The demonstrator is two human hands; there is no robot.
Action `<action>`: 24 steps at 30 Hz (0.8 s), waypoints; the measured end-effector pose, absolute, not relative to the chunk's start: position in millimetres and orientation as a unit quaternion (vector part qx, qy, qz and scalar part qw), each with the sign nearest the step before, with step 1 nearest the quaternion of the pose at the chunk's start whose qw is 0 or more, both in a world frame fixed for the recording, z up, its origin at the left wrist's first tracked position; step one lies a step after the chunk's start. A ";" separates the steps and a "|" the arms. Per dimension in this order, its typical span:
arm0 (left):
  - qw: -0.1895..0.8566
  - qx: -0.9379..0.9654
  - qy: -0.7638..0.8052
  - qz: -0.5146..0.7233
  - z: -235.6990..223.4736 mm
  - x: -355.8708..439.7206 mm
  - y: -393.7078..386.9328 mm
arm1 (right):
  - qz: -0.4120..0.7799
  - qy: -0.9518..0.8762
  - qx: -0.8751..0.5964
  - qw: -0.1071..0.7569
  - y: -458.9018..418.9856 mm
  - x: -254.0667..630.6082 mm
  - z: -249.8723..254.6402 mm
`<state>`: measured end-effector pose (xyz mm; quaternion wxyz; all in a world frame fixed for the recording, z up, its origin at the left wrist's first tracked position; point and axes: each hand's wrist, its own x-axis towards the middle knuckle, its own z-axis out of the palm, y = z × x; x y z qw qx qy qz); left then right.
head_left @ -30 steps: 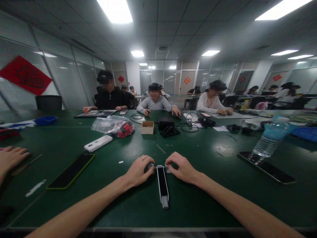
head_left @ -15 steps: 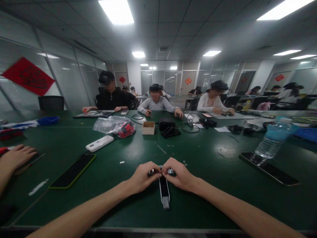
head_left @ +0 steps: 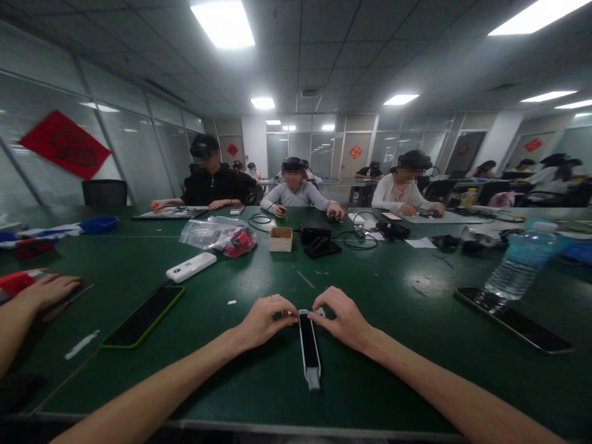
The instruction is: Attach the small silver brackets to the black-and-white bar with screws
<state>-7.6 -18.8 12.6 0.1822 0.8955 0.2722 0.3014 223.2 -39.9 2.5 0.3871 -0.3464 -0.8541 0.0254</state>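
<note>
A slim device point(head_left: 309, 348) with a black face, pale rim and grey near end lies lengthwise before me on the green table. My left hand point(head_left: 267, 319) is at the left edge of its far end, thumb and fingertips closed there. On the opposite edge, my right hand point(head_left: 341, 314) has its thumb and bent fingers at the far end. A small pale part point(head_left: 320, 312) shows between the right thumb and fingers; whether it belongs to the device I cannot tell. The fingers partly hide that end.
To the left lie a green-edged phone point(head_left: 143, 317), a white power bank point(head_left: 191, 267) and another person's hand point(head_left: 53, 290). A small box point(head_left: 280, 240) and a plastic bag point(head_left: 217, 234) are farther back. At right, a water bottle point(head_left: 518, 265) stands by a dark phone point(head_left: 513, 320).
My hands have drawn apart from over the device's far end to its two sides, uncovering more of the black face. The view has shifted slightly.
</note>
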 end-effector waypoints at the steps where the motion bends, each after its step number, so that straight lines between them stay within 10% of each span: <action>1: 0.172 0.896 0.280 0.299 13.2 -11.4 -14.0 | 0.026 -0.852 -0.358 0.380 -38.8 225.9 3.3; 24: 0.263 0.860 0.370 0.232 12.2 -15.3 -4.8 | 0.074 -0.881 -0.400 0.241 -27.9 241.6 -4.3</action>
